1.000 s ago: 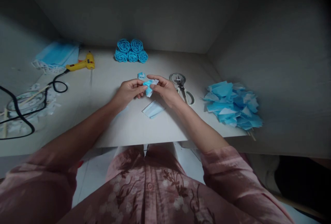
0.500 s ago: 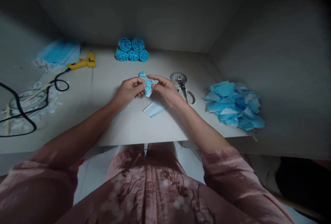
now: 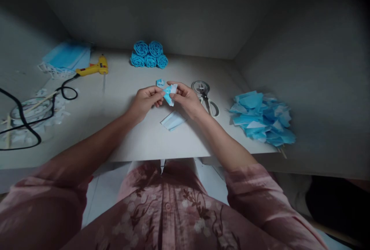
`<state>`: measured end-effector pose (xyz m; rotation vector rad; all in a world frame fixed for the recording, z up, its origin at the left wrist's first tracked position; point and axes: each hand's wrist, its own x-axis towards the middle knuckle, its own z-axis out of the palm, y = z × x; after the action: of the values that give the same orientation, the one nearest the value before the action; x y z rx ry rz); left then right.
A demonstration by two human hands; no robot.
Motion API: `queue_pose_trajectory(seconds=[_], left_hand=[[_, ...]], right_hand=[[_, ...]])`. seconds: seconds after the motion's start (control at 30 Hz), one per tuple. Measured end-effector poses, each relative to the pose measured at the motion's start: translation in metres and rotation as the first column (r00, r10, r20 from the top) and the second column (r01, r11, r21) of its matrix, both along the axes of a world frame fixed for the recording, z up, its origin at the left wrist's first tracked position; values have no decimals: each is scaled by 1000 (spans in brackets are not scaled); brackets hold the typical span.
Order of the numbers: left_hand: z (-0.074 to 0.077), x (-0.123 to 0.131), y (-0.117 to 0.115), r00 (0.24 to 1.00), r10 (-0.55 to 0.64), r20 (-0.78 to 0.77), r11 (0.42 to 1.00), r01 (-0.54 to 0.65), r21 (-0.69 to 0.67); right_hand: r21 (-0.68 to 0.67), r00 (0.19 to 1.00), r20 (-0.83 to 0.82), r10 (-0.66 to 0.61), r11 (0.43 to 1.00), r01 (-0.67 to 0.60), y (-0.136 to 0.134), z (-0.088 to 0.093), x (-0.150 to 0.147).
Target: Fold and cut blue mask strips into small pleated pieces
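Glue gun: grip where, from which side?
Take the glue gun by its yellow handle, probably from the near side: it lies on its side, nozzle toward the back wall, cord leaving the handle's left end.

Cloth scrap (image 3: 168, 96), 10 o'clock near centre: light blue, white edge. Roses (image 3: 149, 58), 11 o'clock: bright blue. Masks (image 3: 67, 55), 10 o'clock: blue, white loops (image 3: 54, 71). Glue gun (image 3: 91, 69), 10 o'clock: yellow. Cord (image 3: 21, 111), 9 o'clock: black. Scissors (image 3: 205, 98), 2 o'clock: off-white handles. Bunch (image 3: 260, 118), 3 o'clock: blue, white patches. Shirt (image 3: 167, 215), 6 o'clock: pink, white blossoms, brown sprigs.
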<state>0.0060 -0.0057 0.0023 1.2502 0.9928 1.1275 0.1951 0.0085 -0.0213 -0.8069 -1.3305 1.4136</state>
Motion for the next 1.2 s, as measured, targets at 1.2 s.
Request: queue_pose_trajectory(seconds=[1.2], left_hand=[[-2, -3, 1, 994, -102, -44, 993, 100, -60]], right_hand=[[-16, 1000, 16, 10, 1000, -10, -4, 5, 2]])
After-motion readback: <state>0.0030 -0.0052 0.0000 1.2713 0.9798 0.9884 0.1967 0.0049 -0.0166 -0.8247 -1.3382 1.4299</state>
